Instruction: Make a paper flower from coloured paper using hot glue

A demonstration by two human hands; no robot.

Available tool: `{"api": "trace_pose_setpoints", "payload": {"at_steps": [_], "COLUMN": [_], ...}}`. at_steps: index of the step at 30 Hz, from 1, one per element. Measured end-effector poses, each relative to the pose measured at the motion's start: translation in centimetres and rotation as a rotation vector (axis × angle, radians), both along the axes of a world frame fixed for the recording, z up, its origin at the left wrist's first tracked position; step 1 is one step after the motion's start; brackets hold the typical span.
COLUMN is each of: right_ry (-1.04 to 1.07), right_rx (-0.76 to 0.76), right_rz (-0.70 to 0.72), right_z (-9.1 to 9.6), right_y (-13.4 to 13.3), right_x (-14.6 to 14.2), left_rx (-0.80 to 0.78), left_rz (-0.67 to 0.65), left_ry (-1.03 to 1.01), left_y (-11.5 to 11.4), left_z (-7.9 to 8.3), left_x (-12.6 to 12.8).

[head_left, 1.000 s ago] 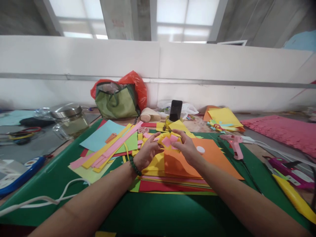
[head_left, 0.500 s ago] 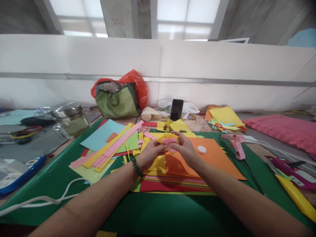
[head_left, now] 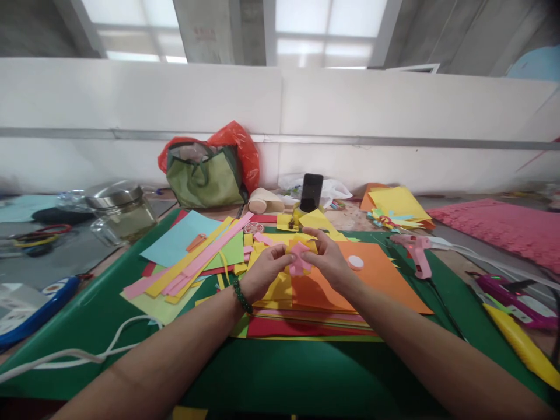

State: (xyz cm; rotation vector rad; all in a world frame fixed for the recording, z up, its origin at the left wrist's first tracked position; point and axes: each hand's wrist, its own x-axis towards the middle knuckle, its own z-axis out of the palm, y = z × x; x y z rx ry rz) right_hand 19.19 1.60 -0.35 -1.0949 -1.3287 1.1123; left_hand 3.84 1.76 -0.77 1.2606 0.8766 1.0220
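A small pink and yellow paper flower (head_left: 300, 259) is pinched between my two hands, above a stack of coloured paper. My left hand (head_left: 270, 268), with a dark green bead bracelet at the wrist, grips its left side. On its right side, the thumb and fingers of my right hand (head_left: 327, 258) are closed. Beneath lie an orange sheet (head_left: 376, 280) and yellow sheets. A white round lid (head_left: 356, 263) rests on the orange sheet. Left of my hands, pink and yellow paper strips (head_left: 196, 259) lie across a light blue sheet (head_left: 179, 233).
At the right lie a pink glue gun (head_left: 417, 252) with its cord, a purple power strip (head_left: 516, 297) and a yellow-handled cutter (head_left: 520, 341). A glass jar (head_left: 120, 213), a green bag (head_left: 205, 181) and a propped phone (head_left: 311, 192) stand behind. A white cable (head_left: 105, 353) crosses the green mat.
The paper flower has been turned between my fingers, so more of its pink face shows. Both hands stay in nearly the same place, and the view has shifted slightly.
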Motion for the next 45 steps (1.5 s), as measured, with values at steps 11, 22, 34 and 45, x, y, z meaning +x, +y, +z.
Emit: {"api": "trace_pose_setpoints", "payload": {"at_steps": [11,22,34,45], "right_ry": [0.148,0.263,0.142,0.094], "right_rx": [0.098,0.123,0.167,0.095], "right_rz": [0.031,-0.254,-0.188,-0.034], "right_z": [0.3,0.6,-0.5,-0.4], "right_y": [0.3,4.1,4.1,2.8], "right_x": [1.1,4.7,4.1,3.1], "left_rx": [-0.129,-0.091,-0.259,-0.093], "left_rz": [0.007,0.072,0.068,0.01], "left_ry": [-0.144,-0.101,-0.159,0.006], "left_y": [0.2,0.9,1.1,0.7], "left_z": [0.4,0.2,1.2,1.1], "left_x": [0.0,-0.5,-1.3,-1.0]}}
